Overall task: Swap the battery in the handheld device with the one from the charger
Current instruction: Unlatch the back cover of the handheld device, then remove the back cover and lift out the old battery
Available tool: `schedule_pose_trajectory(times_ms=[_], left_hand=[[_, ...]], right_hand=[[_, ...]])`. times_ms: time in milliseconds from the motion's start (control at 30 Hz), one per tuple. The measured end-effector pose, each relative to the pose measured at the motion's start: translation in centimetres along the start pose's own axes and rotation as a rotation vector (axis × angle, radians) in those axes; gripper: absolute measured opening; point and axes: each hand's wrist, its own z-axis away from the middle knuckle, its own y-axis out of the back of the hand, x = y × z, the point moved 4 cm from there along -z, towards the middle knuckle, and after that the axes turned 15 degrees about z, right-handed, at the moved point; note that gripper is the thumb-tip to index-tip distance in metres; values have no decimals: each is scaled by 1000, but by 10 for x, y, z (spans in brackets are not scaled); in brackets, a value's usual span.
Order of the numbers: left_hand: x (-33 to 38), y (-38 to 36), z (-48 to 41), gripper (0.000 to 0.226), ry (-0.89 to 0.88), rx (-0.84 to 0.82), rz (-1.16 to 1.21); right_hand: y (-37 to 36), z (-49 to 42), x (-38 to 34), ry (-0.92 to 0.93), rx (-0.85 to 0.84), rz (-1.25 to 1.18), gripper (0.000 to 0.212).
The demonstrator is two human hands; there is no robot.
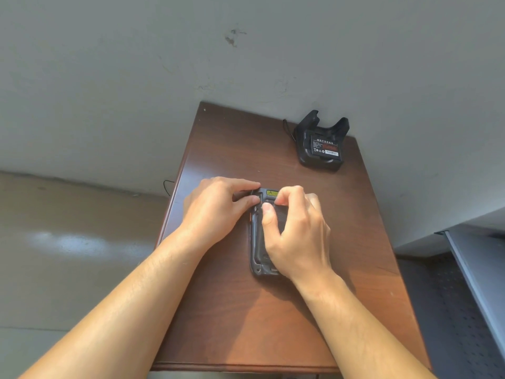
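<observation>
A dark handheld device [258, 250] lies back-side up in the middle of the brown wooden table [232, 310], with a yellow label at its far end. My left hand [216, 209] grips the device's upper left corner, thumb and fingers pinched on its edge. My right hand [295, 233] lies over the device's back, thumb pressing near the top, and hides most of the back cover. At the table's far right corner stands a black charger [321, 157] with a labelled black battery [325, 147] seated in it.
A grey wall rises right behind the table. A thin black cable [287, 127] runs from the charger's left side. A grey perforated metal shelf [464, 283] stands to the right of the table. Grey floor lies to the left.
</observation>
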Motion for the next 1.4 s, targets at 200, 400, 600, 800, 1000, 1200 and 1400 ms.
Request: schedule_pose_trajectory(times_ms=[200,400,600,800,1000,1200,1400], left_hand=[[-4,-1,-1,28,8,18,27],[-6,-2,-2,27,19,12,55],[-6,-2,0,26,18,20,53],[-7,-4,-2,26,43,-1,21],[-6,-4,-2,25,-3,13,33],[-5,-3,-4,28,20,-41,48],[-5,-3,-3,29,11,-40,52]], right_hand=[[38,-4,30,-130,102,-478,18],[33,14,101,-145,-304,-174,17],[13,28,107,-33,-223,-15,16],[10,27,109,-65,-220,33,8],[33,9,81,111,-212,19,25],[30,0,22,516,-494,81,63],[30,-13,16,635,-589,192,63]])
